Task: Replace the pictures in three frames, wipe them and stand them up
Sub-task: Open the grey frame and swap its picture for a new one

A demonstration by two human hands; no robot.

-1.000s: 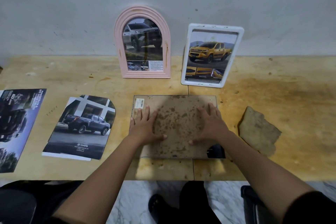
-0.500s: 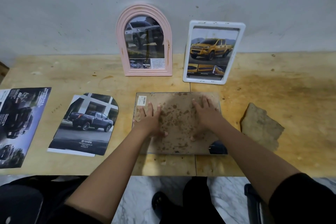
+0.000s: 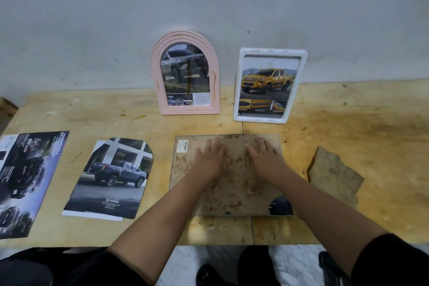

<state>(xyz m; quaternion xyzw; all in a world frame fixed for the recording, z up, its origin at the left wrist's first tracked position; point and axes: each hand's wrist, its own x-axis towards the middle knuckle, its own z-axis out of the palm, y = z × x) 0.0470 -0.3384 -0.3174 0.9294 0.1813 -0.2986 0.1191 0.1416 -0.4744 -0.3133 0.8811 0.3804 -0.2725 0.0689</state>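
Observation:
A third frame (image 3: 232,199) lies face down on the wooden table (image 3: 348,137), its stained brown backing board up and a dark picture corner showing at its near right. My left hand (image 3: 210,158) and my right hand (image 3: 264,158) press flat on the backing board, fingers straight, side by side. A pink arched frame (image 3: 185,74) with a grey truck picture and a white rectangular frame (image 3: 269,85) with a yellow truck picture stand upright against the wall.
An arch-cut truck picture (image 3: 113,179) and a dark brochure sheet (image 3: 21,181) lie on the table to the left. A brown cloth (image 3: 332,176) lies right of the flat frame. The table's near edge runs just below the frame.
Both hands have slid farther up the backing board toward the wall and come closer together. The frames and pictures have not moved.

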